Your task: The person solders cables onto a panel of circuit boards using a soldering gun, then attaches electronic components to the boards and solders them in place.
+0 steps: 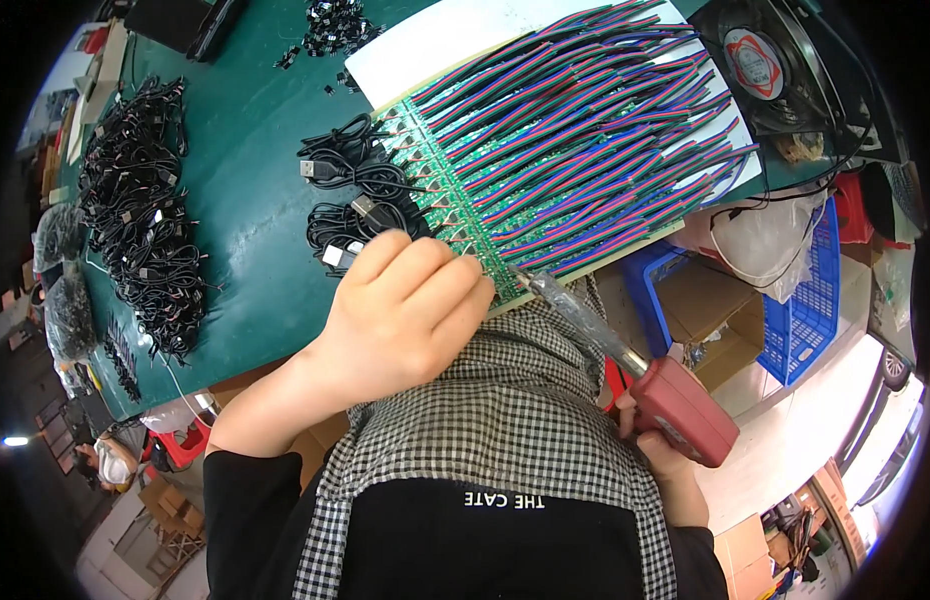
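My left hand (pixel 410 305) is closed at the near left edge of a panel of green circuit boards (pixel 453 185). A black USB cable runs under its knuckles, and the cable's silver plug (pixel 337 256) sticks out beside them; the fingertips are hidden. My right hand (pixel 660 445) grips a soldering iron (pixel 690 412) with a red pistol-shaped handle. The iron's tip points left and rests at or just above the boards' near corner, close to my left fingers. Rows of multicoloured wires (pixel 585 130) extend rightward from the boards. Coiled USB cables (pixel 360 160) lie along the left edge.
A big pile of black cables (pixel 145 215) covers the left of the green table (pixel 250 200). Small black parts (pixel 337 25) lie at the back. A solder reel (pixel 755 60) stands at the back right. Below the table's right side is a blue crate (pixel 800 320) beside a cardboard box (pixel 715 310).
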{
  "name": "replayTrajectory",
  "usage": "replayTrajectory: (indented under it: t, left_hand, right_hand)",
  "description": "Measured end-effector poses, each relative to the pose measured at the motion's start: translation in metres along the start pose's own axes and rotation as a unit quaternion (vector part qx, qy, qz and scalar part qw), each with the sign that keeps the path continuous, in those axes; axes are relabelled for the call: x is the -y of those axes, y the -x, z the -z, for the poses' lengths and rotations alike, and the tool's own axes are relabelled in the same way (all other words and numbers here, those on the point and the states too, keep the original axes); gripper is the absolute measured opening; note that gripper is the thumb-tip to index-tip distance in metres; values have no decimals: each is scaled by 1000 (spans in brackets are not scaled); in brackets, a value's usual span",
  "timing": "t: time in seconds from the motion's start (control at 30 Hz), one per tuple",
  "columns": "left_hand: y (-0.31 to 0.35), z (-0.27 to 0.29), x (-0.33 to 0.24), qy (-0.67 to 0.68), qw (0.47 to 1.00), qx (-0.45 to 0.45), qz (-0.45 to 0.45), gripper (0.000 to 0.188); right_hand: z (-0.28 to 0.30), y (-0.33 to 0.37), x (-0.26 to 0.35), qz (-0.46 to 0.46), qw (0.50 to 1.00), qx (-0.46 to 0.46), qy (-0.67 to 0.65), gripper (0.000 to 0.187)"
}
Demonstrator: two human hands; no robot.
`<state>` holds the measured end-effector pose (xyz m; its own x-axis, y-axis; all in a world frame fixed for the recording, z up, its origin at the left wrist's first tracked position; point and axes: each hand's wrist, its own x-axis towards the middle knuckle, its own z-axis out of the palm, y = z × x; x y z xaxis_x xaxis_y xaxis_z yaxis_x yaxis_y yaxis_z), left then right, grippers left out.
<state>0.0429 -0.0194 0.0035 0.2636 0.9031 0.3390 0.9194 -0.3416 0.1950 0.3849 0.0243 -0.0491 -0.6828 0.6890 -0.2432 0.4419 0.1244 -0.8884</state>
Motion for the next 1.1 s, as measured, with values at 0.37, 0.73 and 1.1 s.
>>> replayTrajectory:
  t: [0.37,0.73,1.1]
  left_hand:
    - [2,-5,-2,45,997,0,55,22]
    - [-10,0,-2,96,986,62,119,18]
    - [-18,5,0,116,980,116,114,14]
  right_hand:
    - [-4,-5,17,-52,960,-54,-269,66]
    - [1,-25,13,135,990,-5,-48,72]
    - [0,-20,21,66,995,-13,-72,70]
